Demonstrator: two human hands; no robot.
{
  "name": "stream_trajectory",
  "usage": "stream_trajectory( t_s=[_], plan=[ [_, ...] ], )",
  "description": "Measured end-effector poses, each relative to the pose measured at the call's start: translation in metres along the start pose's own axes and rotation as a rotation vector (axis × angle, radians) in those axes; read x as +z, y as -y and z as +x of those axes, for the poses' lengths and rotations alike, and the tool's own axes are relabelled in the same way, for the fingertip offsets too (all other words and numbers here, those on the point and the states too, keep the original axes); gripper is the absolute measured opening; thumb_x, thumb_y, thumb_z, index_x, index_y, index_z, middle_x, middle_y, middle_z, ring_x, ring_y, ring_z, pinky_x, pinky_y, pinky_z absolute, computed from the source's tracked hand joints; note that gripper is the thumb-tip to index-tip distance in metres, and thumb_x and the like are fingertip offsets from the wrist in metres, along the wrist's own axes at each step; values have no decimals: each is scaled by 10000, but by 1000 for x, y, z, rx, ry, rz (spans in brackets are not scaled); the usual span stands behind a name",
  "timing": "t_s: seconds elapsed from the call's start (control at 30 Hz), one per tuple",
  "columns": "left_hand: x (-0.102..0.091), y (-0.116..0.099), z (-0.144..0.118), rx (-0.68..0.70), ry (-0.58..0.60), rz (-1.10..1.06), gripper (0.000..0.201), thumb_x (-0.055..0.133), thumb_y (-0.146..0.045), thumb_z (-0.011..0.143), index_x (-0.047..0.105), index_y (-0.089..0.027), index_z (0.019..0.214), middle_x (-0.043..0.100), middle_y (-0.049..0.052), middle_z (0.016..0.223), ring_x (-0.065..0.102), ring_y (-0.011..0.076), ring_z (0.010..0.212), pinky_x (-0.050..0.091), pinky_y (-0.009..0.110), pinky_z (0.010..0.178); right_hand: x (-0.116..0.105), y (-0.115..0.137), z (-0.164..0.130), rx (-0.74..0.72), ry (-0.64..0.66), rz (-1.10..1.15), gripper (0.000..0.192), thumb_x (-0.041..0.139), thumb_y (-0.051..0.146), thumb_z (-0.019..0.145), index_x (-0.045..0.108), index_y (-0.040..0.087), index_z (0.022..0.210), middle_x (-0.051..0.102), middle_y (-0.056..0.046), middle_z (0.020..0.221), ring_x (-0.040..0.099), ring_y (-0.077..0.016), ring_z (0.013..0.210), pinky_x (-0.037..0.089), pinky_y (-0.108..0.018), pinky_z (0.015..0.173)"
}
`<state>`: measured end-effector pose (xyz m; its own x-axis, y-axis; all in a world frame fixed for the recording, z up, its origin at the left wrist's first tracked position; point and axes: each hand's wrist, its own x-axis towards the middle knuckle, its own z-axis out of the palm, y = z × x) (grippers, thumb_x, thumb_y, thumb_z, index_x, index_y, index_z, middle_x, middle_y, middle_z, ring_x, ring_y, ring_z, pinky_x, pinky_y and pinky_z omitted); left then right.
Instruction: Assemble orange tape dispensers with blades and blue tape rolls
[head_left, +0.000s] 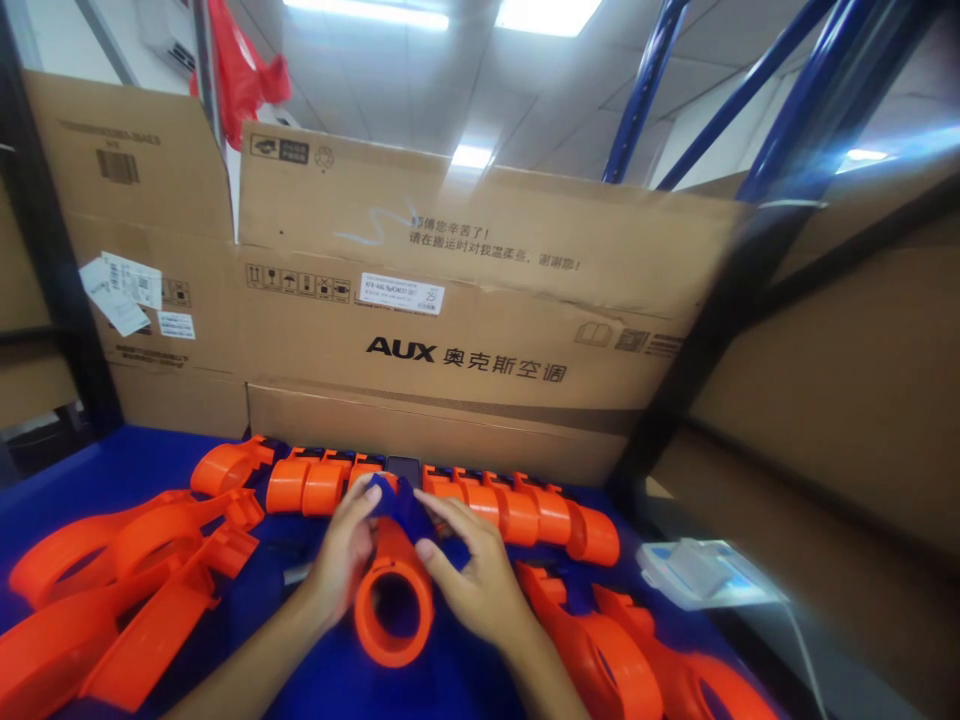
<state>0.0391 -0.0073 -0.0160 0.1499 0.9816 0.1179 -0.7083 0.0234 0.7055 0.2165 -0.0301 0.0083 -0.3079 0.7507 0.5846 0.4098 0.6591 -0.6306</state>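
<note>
- At the middle of the blue-covered table (pixel 142 455), an orange ring-ended plastic part (pixel 394 600) is held between both hands, its ring end turned toward the camera and its long axis running away toward the cardboard box (pixel 465 300).
- A small dark blue piece (pixel 401 502) is seen at the far end of the part, pinched there by fingertips of both hands.
- The left hand (pixel 341 555) is closed lightly on the part's left flank, with fingers curled to the blue piece.
- The right hand (pixel 480 575) is laid half open along the right flank, thumb against the part and forefinger at the blue piece; neither hand is clearly nearer.
- A row of finished orange parts (pixel 480 505) is lined up just behind the hands.
- Loose orange parts (pixel 135 580) are heaped to the left, and more (pixel 637 660) are seen to the right.
</note>
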Motion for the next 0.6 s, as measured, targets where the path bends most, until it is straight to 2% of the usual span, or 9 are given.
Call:
stream_trajectory(
  t_s=[0.17, 0.37, 0.6],
  plan=[
    [-2, 2, 0, 90, -6, 104, 353, 758, -371, 802, 636, -251, 1111, 706, 49, 1116, 686, 232, 985, 545, 321, 806, 3, 0, 0, 8, -58, -16, 424, 607, 301, 954, 572, 286, 1377, 680, -67, 1278, 640, -242, 1157, 503, -396, 1004],
    [-6, 4, 0, 179, -107, 211, 373, 773, -375, 788, 627, -300, 1123, 652, 20, 1155, 621, 229, 1071, 518, 286, 773, -2, 1, 2, 8, -153, 9, 412, 612, 306, 951, 579, 303, 1361, 642, -60, 1317, 589, -253, 1224, 457, -422, 1061],
    [-3, 0, 1, 175, -124, 210, 378, 783, -393, 771, 631, -295, 1103, 643, 24, 1147, 608, 246, 1097, 515, 300, 781, -5, 1, 3, 31, -129, 29, 404, 607, 313, 954, 582, 297, 1358, 643, -64, 1280, 595, -246, 1196, 457, -417, 1059]
  ],
)
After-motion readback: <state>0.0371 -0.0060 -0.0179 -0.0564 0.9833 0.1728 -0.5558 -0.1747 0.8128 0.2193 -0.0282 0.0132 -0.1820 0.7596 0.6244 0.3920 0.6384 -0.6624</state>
